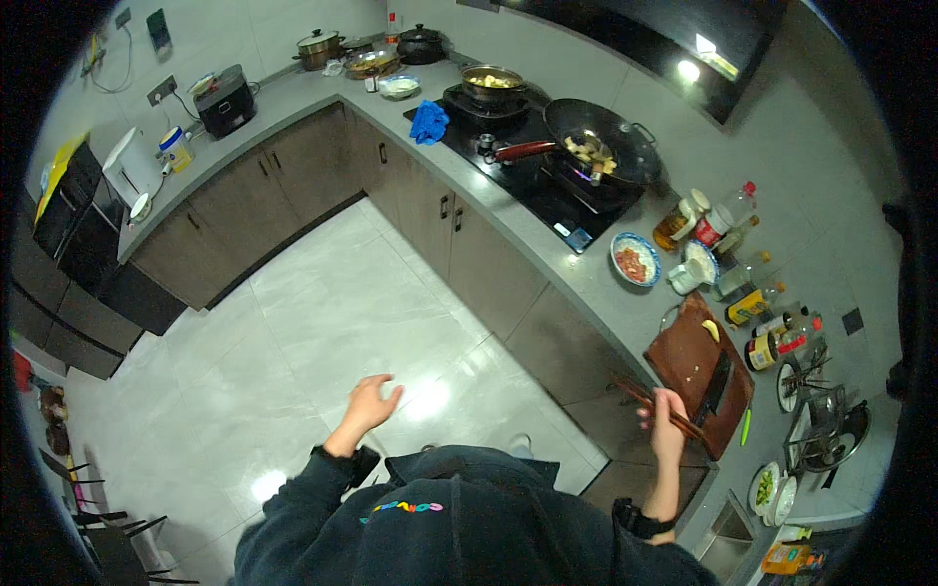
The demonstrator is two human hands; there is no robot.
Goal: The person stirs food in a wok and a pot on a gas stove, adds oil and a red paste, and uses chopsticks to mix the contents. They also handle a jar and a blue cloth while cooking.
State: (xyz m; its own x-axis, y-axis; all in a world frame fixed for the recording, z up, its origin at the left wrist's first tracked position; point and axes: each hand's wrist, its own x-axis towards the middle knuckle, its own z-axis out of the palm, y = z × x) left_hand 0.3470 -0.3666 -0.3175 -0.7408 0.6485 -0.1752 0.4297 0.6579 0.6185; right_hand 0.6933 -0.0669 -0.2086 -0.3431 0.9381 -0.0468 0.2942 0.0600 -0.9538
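Note:
My right hand (665,421) grips a bundle of brown chopsticks (636,392) beside the counter's front edge. Just past it lies a wooden cutting board (685,344), bearing a dark cleaver (717,392) and a pale yellow piece of food (710,330). Over the tiled floor, my left hand (370,405) is raised with its fingers apart and nothing in it. Farther along the counter, a wok (623,139) with a red-brown handle sits on the lit burner, holding pale food pieces (588,152). A blue-rimmed bowl (635,259) of raw-looking pinkish meat stands between hob and board.
Several bottles (753,304) line the wall behind the board. A green-handled knife (745,427) lies at the board's right. The sink (724,531) and a bowl of chopped greens (764,486) are close on my right. A pot (492,82) occupies the rear burner, near a blue cloth (429,122).

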